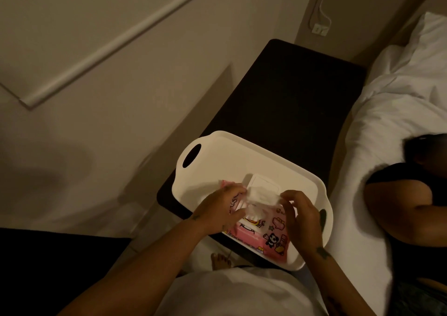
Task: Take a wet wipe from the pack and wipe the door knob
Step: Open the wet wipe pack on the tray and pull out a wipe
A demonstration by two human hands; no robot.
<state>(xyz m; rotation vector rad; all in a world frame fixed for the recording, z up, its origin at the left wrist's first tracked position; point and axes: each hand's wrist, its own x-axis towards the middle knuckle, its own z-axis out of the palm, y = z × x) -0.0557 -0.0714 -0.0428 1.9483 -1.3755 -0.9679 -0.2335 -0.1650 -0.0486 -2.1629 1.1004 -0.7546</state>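
A pink wet wipe pack (263, 233) with cartoon prints lies in a white tray (217, 146); its white flip lid (263, 182) stands open. My left hand (217, 209) and my right hand (301, 216) hover just above the pack, each pinching one end of a white wet wipe (262, 198) stretched between them. The wipe's lower part still runs down into the pack's opening. No door knob is in view.
The tray rests on a dark bedside table (285, 97) against a pale wall (121, 134). A bed with white bedding (387, 122) lies to the right, and a person's arm (399, 206) rests on it. A wall socket with a cable (319, 28) is behind the table.
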